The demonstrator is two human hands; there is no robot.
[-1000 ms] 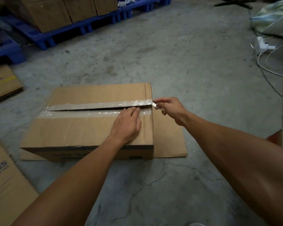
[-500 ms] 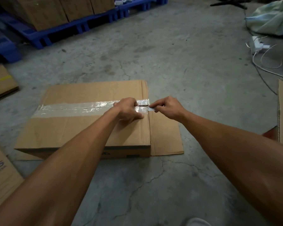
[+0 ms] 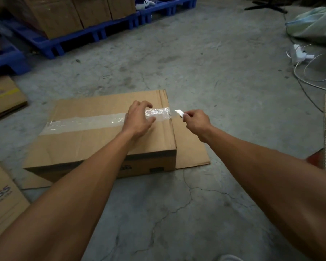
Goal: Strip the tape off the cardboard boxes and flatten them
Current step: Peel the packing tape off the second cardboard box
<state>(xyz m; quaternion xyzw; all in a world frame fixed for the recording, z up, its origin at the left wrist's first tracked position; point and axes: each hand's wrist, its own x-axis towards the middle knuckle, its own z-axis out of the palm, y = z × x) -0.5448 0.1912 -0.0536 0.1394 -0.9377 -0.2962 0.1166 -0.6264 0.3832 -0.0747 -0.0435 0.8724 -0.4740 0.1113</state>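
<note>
- Tape-stripping step is going on right now: the cardboard box point(image 3: 102, 132) is sitting on the concrete floor point(image 3: 205, 72), roughly mid-floor in front of the person, with the clear tape point(image 3: 87, 122) still running along its top seam.
- The left hand point(image 3: 138, 119) is resting on the box top over the tape, fingers loosely spread and gripping nothing.
- The right hand point(image 3: 196, 122) is pinching a small pale tape end point(image 3: 179, 113), just off the box's right edge.
- Next I'm guessing it's a steady pull back along the seam while the left hand is pinning the box down.
- Compared with half a second ago, the right hand is sitting further right, clear of the box, and the left fingers are opening up instead of curling on the tape.
</note>
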